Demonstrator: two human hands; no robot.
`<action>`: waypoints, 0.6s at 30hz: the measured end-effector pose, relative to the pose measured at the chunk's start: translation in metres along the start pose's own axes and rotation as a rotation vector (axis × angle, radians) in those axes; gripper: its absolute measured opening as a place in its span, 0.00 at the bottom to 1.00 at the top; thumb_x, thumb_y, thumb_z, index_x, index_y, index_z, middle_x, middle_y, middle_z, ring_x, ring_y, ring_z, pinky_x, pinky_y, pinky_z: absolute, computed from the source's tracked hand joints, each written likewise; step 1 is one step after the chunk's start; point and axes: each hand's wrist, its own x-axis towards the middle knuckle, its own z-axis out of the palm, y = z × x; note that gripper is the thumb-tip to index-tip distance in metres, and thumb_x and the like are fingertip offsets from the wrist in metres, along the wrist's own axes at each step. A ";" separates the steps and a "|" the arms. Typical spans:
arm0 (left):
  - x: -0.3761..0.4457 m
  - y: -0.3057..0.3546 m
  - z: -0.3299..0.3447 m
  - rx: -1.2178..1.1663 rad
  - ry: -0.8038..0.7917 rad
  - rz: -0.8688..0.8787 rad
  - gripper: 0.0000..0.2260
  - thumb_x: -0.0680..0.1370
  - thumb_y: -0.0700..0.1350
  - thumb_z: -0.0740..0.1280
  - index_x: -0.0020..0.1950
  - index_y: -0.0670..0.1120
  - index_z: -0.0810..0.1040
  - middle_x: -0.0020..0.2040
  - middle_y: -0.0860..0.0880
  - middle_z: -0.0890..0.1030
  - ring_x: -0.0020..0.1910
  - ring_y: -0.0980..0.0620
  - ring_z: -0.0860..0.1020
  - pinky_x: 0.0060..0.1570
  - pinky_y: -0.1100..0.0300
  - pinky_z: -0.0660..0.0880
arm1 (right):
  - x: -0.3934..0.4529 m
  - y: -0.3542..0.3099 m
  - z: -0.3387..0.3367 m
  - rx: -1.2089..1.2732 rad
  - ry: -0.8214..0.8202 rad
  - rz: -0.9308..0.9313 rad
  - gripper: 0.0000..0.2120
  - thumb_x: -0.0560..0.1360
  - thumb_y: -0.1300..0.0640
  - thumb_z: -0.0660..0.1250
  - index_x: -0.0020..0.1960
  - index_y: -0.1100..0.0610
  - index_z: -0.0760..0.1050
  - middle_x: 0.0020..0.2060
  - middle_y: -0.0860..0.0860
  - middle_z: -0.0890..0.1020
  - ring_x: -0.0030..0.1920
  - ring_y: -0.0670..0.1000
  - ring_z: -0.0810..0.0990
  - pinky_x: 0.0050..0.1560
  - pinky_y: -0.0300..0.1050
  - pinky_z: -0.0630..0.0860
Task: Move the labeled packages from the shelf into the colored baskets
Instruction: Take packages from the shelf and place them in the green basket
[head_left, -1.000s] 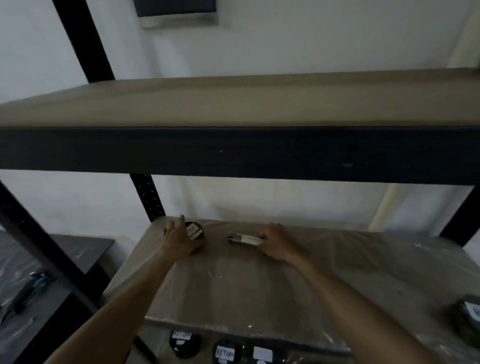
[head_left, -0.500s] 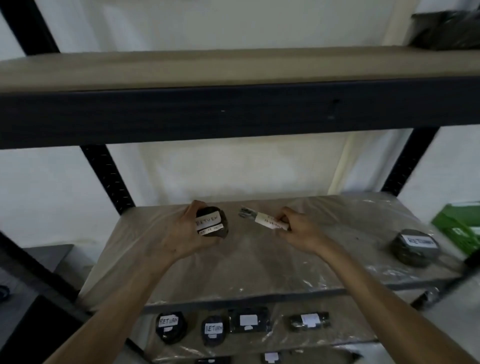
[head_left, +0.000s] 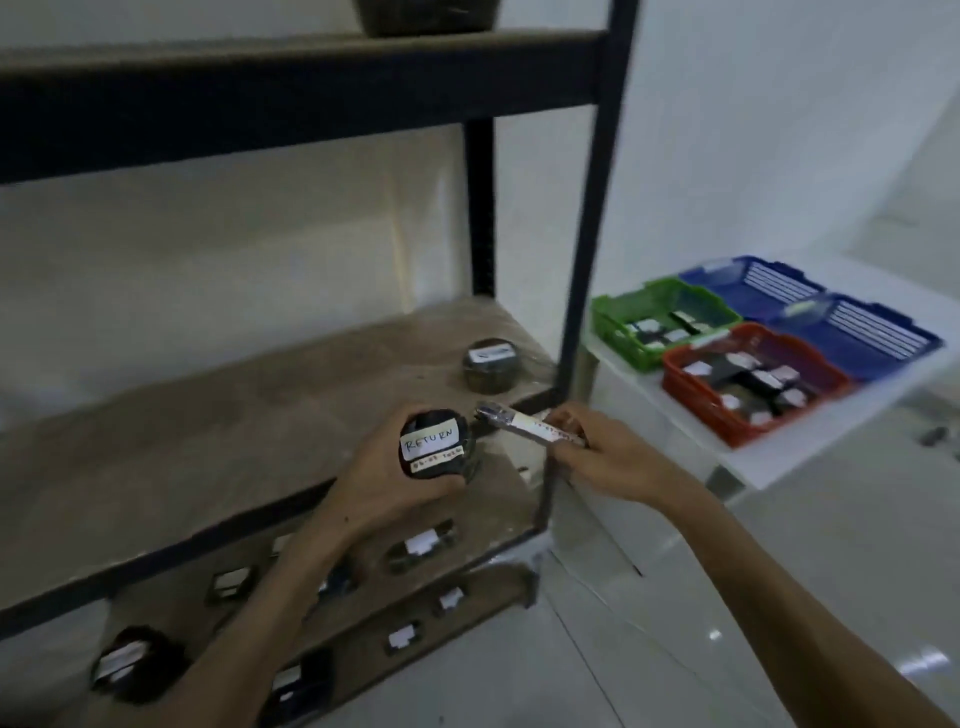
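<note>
While both hands are occupied, stock stands as follows. Left hand: fingers curled round a round dark package, its white label reading "RETURN" turned up toward the camera. Right hand: pinching one end of a slim flat package, labeled, writing too blurred to read; its free end juts out toward the round one, just apart from it.

Both items are held in front of the shelf, over its front edge. One more round labeled package sits on that shelf near the right post. Lower shelves hold further labeled packages, blurred.

Baskets on the white desk to the right: green basket and red basket each hold labeled packages; two blue baskets behind look unfilled.

Handling, as judged: the round package appears compact and firm, probably wrapped in glossy film and so liable to slip; a full wrap round its sides suits it. The slim package looks light and may droop or twist from an end pinch; mid-length would be steadier.
</note>
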 end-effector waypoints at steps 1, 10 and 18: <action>0.005 0.012 0.024 0.000 -0.011 0.009 0.29 0.67 0.48 0.81 0.63 0.61 0.72 0.55 0.64 0.80 0.53 0.67 0.79 0.46 0.72 0.76 | -0.011 0.019 -0.013 0.023 0.018 0.035 0.10 0.80 0.53 0.64 0.61 0.49 0.73 0.51 0.50 0.81 0.46 0.49 0.79 0.38 0.35 0.71; 0.098 0.072 0.183 -0.015 -0.131 0.039 0.35 0.63 0.50 0.83 0.65 0.53 0.71 0.53 0.58 0.82 0.50 0.66 0.81 0.51 0.64 0.79 | -0.028 0.159 -0.114 0.159 0.166 0.233 0.06 0.81 0.48 0.60 0.55 0.45 0.74 0.47 0.50 0.81 0.47 0.51 0.78 0.49 0.50 0.75; 0.241 0.113 0.282 -0.133 -0.101 0.040 0.29 0.64 0.45 0.83 0.61 0.54 0.74 0.52 0.55 0.83 0.47 0.63 0.82 0.41 0.70 0.76 | 0.082 0.257 -0.228 0.075 0.138 0.250 0.06 0.80 0.51 0.60 0.56 0.50 0.71 0.43 0.51 0.80 0.39 0.50 0.77 0.40 0.46 0.74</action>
